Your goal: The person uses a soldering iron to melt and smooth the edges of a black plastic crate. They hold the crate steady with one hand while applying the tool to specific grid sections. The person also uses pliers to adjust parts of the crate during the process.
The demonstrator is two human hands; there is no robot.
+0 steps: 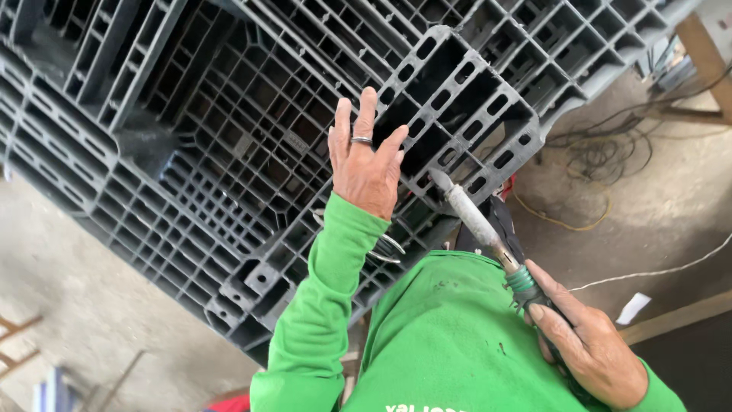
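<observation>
Left hand (364, 164) braces grey pallet (229, 137); right hand (591, 343) grips soldering iron (476, 221) (tip touching).

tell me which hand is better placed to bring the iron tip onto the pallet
Right. The right hand already grips the soldering iron, its tip at the grey pallet. The left hand lies flat on the pallet.

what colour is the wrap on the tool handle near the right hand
Green, wound around the handle just above the right hand; the head view shows it.
</observation>
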